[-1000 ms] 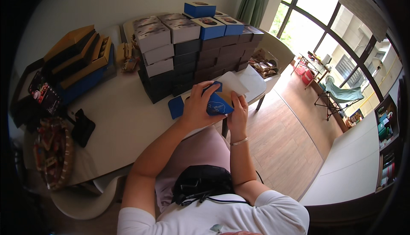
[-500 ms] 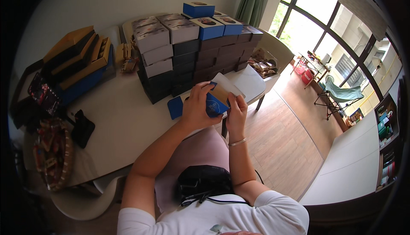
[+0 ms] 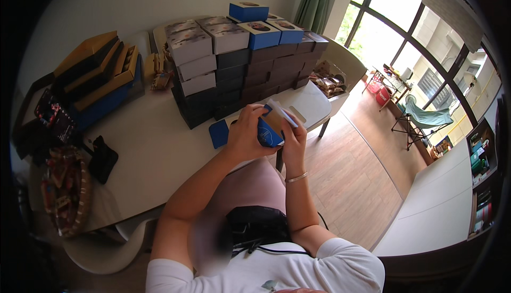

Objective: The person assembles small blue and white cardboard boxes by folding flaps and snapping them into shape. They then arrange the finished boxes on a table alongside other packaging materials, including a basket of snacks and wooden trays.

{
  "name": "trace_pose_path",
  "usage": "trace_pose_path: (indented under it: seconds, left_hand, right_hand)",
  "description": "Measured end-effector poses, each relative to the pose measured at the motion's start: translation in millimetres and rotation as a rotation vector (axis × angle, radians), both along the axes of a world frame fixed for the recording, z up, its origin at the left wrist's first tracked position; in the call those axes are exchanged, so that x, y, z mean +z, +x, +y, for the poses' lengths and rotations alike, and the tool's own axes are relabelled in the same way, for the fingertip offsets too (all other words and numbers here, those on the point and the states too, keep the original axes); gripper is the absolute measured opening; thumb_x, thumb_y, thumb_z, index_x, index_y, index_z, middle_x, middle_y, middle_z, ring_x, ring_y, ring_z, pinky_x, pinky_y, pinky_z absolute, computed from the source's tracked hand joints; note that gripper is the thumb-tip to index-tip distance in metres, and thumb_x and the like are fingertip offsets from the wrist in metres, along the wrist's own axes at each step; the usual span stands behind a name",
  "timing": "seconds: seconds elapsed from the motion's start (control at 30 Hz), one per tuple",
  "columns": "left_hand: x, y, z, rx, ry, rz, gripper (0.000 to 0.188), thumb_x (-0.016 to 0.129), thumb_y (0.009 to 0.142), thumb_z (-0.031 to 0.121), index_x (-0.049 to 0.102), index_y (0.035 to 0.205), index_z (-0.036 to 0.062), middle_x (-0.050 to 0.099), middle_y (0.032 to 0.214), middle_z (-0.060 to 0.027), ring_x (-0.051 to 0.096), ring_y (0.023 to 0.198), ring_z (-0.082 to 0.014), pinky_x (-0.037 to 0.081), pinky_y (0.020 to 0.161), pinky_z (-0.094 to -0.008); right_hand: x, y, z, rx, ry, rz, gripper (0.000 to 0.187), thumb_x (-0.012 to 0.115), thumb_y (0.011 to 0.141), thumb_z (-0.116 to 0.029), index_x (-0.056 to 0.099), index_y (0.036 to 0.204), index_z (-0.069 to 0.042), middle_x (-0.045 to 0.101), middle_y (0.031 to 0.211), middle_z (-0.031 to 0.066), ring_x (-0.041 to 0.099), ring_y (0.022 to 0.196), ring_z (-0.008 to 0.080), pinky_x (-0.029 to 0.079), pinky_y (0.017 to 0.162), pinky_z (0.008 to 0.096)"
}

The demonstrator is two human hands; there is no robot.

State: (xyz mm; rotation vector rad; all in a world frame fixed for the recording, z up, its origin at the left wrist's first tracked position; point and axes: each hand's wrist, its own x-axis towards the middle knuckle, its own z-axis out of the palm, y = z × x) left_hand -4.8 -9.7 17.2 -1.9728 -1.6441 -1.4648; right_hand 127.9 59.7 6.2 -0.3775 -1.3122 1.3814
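From my remote post, through the head view: both hands are up in front of the wearer, at the near edge of the desk [image 3: 154, 149]. A blue box [image 3: 270, 135] is between them, its tan inside showing.

Left hand [image 3: 245, 133]: grip curled round the box's left side, fingers over the top edge; firm hold, hardly open. Right hand [image 3: 294, 137]: grip nearly closed, thumb and fingers pinching the box's right side by a pale flap [image 3: 280, 113]. Bracelet [image 3: 296, 177] on that wrist.

Just left of the left hand, a blue piece [image 3: 218, 134] lies on the desk, partly hidden. Beyond the hands I note dark stacks [image 3: 230, 88], pale boxes [image 3: 189, 45] on their left end, blue cartons [image 3: 248, 12] along the top. Far left: open trays [image 3: 101, 80], a phone [image 3: 56, 117] and a wicker basket [image 3: 86, 194] of packets. Right, past the desk: a folding chair [image 3: 423, 116] near the window [image 3: 372, 24].
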Motion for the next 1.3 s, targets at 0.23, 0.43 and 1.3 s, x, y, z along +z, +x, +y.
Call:
trace_pose_path:
  seconds: [0.23,0.43,1.3]
  left_hand:
    - [1,-1,1,0.029,-0.008,0.009,0.096,0.091,0.052,0.033,0.04,0.13,0.0098,0.05,0.123,-0.0125,0.059,0.111,-0.0325,0.058,0.078,-0.0388]
    - [-2,0,2,0.065,-0.008,-0.016,0.099,0.091,0.054,0.039,0.039,0.133,0.0076,0.053,0.125,-0.015,0.06,0.11,-0.0337,0.058,0.078,-0.0393]
    - [3,2,-1,0.22,0.048,0.133,0.101,0.09,0.051,0.034,0.044,0.138,0.0083,0.058,0.128,-0.0117,0.061,0.103,-0.0312,0.058,0.072,-0.0374]
  right_hand:
    - [9,1,2,-0.254,0.554,-0.284,0.034,0.06,0.087,-0.005,0.066,0.12,0.0,0.067,0.12,0.0159,0.065,0.113,0.03,0.049,0.097,0.0358]
    - [10,0,-1,-0.302,0.625,-0.347,0.036,0.066,0.088,-0.015,0.066,0.121,0.0,0.065,0.125,0.0176,0.063,0.115,0.0326,0.049,0.098,0.0379]
    - [-9,-11,5,-0.192,0.177,-0.085,0.023,0.062,0.097,-0.012,0.071,0.115,-0.001,0.07,0.115,0.0106,0.064,0.103,0.0155,0.051,0.089,0.0257]
